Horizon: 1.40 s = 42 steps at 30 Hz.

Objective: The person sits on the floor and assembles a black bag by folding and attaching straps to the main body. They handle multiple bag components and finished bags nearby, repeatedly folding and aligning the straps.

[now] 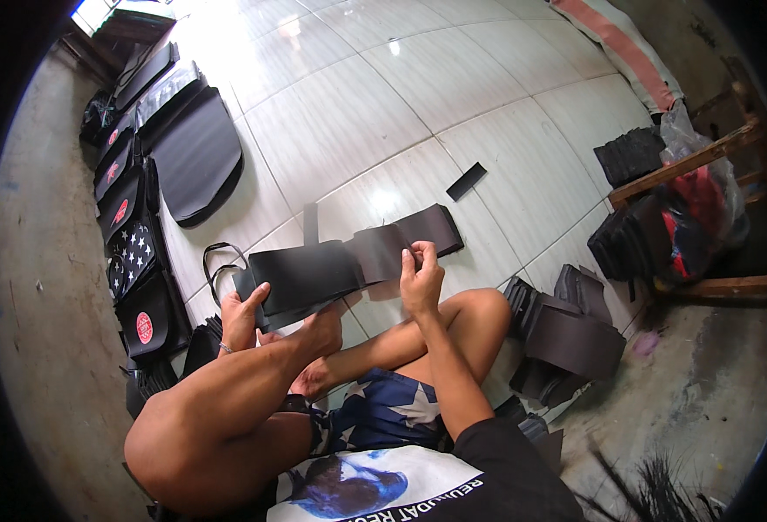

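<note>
White tiled floor with black cut pieces spread around you

You sit on a glossy white tiled floor point(453, 78). To your left a row of black bag panels point(131, 217) lies along the wall, beside a large rounded black sheet point(196, 157). A small black strip point(466, 181) lies alone ahead. To your right, stacks of black pieces point(575, 335) rest near a wooden frame point(705, 174).

black printed t-shirt point(453, 474), blue star-patterned shorts point(383, 413), ring on left hand point(242, 320)
</note>
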Motion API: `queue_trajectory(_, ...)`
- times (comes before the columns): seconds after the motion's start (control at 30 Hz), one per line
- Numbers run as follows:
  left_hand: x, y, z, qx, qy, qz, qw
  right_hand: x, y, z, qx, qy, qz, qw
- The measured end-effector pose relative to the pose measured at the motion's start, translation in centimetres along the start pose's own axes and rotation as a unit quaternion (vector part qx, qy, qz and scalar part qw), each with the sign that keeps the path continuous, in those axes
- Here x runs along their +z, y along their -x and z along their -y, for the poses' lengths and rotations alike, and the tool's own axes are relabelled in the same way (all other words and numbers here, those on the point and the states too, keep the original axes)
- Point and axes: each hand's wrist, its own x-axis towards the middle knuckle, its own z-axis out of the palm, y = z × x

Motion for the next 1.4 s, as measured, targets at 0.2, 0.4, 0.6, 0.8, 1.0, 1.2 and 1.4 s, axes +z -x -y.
queue_trajectory(0.2, 0.7, 1.1, -2.7, 0.049, -0.013, 0.010, 0.999, -1.6, -1.1, 1.1, -0.043, 0.048, -0.002, 0.998)
queue_trajectory(0.4, 0.7, 1.1, -2.7, 0.070, 0.004, 0.018, 0.997, -3.7, -3.6, 0.1, -0.044, 0.065, -0.006, 0.997)
queue_trajectory(0.6, 0.5, 1.8, -3.9, 0.094, 0.014, 0.012, 0.995, -4.3, -5.6, -1.8, -0.036, 0.089, 0.028, 0.995)
queue_trajectory(0.8, 0.5, 2.3, -5.0, 0.103, -0.006, 0.012, 0.995, -4.5, -7.2, -5.8, -0.022, 0.118, 0.012, 0.993)
queue_trajectory(1.0, 0.2, 2.1, -4.9, 0.104, -0.027, -0.018, 0.994, -4.8, -7.8, -7.7, 0.010, 0.124, -0.025, 0.992)
queue_trajectory(1.2, -0.1, 2.3, -4.8, 0.092, -0.040, -0.039, 0.994, -6.9, -9.4, -7.7, 0.034, 0.121, 0.007, 0.992)
queue_trajectory(1.4, 0.1, 2.3, -5.4, 0.098, -0.017, -0.018, 0.995, -12.2, -11.6, -7.5, 0.104, -0.034, 0.041, 0.993)
